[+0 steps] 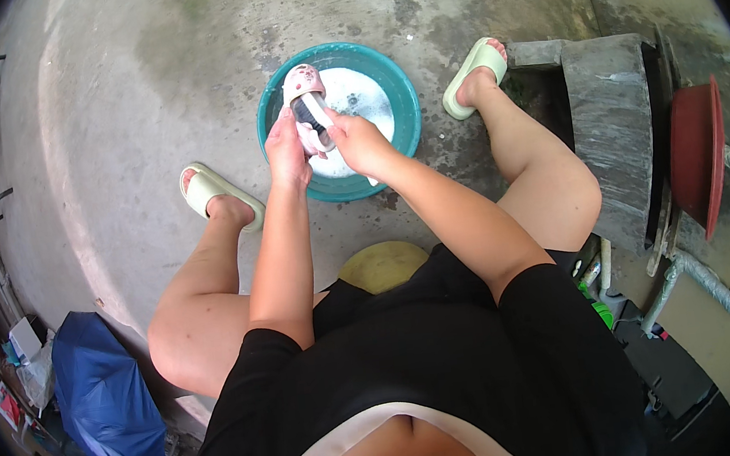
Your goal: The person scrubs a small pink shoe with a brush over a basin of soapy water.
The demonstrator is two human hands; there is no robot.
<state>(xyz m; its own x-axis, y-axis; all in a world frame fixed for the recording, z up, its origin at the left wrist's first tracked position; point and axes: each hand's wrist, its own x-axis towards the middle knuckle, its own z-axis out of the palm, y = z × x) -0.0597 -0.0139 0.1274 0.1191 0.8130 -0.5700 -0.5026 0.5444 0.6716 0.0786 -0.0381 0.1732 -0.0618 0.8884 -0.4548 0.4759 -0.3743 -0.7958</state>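
My left hand (286, 146) grips a pink clog (303, 81) with small decorations on its toe, holding it over a teal plastic basin (408, 146). White suds (361, 98) cover much of the water inside. In my right hand (359, 138) is a white scrubbing brush (318, 111), its head within the clog's opening. Dark bristles appear beside the white back, and the handle's end shows below my palm. My fingers hide part of the clog's heel and most of the brush handle.
The basin stands on wet-patched concrete (127, 119) between my feet in pale green slides (218, 193). On the right are a grey concrete block structure (611, 128) and a red basin (694, 153) on its side. A blue umbrella (106, 395) is at lower left.
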